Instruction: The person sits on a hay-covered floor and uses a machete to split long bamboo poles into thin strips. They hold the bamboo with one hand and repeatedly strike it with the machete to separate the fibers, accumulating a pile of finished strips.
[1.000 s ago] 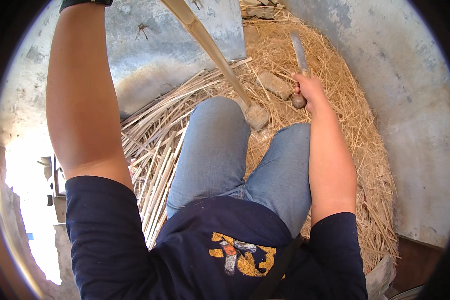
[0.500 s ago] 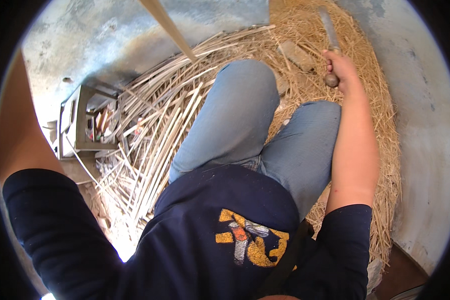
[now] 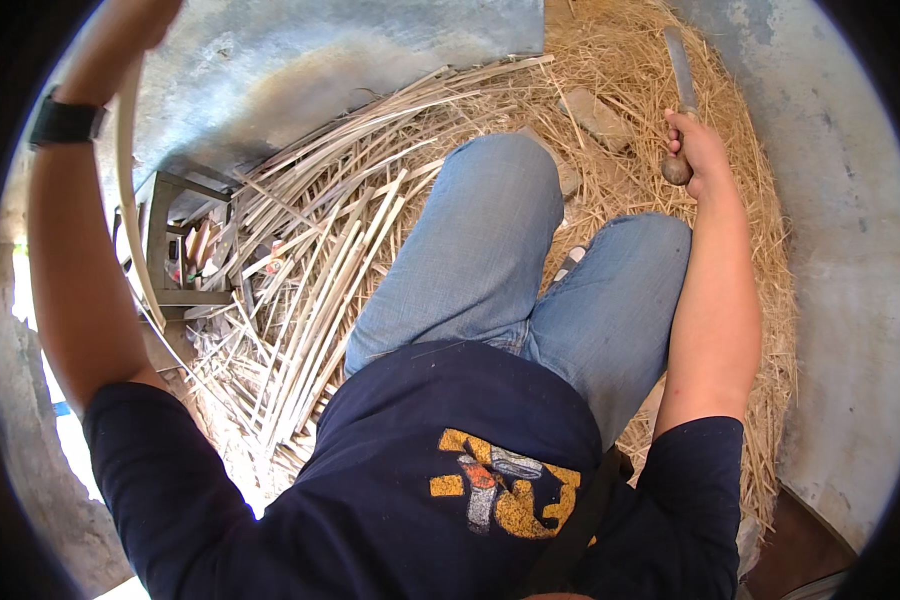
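My right hand [image 3: 700,150] is wrapped round the handle of a long knife [image 3: 679,65], to the right of my right knee. Its narrow metal blade points away from me, and the rounded wooden butt shows below my fist. At the upper left, my left hand [image 3: 142,22] is raised and partly cut off by the picture's edge, its fingers hidden. From it hangs a long pale split strip [image 3: 128,200], bamboo by its look, slightly bowed. The strip's lower end comes down in front of a small dark frame.
Many loose pale strips [image 3: 320,290] lie heaped left of my legs. The small dark-framed stand [image 3: 192,297] is beside them. Straw-like shavings [image 3: 760,300] cover the floor on the right, with a flat stone [image 3: 595,115] among them. A grey wall [image 3: 840,200] rises on the right.
My left hand has come into view at the upper left. The strip has swung from the upper middle to the left. My right hand and knife have shifted slightly right and nearer.
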The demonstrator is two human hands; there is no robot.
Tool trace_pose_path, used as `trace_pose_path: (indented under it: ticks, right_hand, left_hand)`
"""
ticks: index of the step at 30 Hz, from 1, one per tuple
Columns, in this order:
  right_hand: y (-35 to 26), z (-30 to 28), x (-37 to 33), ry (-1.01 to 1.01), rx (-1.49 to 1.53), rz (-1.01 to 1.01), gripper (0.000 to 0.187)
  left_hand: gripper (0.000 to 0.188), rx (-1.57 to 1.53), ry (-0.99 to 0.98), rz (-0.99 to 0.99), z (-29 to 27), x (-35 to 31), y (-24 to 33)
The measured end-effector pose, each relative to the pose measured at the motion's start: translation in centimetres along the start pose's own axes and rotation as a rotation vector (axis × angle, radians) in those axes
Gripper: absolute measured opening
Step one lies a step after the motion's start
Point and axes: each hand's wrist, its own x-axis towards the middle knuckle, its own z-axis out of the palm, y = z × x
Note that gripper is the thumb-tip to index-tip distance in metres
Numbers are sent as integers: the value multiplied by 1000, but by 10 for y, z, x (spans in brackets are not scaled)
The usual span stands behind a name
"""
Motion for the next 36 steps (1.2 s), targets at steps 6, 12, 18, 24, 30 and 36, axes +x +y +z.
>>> trace_pose_path:
  ticks: [6,12,18,24,30,36]
  right_hand:
    - [3,-3,-5,51,-100,53,18]
    - [-4,9,-8,59,-97,17,17]
    - [2,3,10,63,-83,33,19]
    - [5,-7,9,74,-261,39,21]
    - [17,-35,15,56,-197,50,20]
    - [14,-40,10,94,-255,63,23]
  left_hand:
    - [65,-101,64,114,126,-17,-60]
    - [54,-118,102,18,139,-20,-71]
    - [63,-69,323,94,69,8,-90]
    - [80,85,236,-230,46,-12,-168]
    - [88,136,20,-666,104,-155,-300]
    - [100,172,-77,-1055,191,-377,-405]
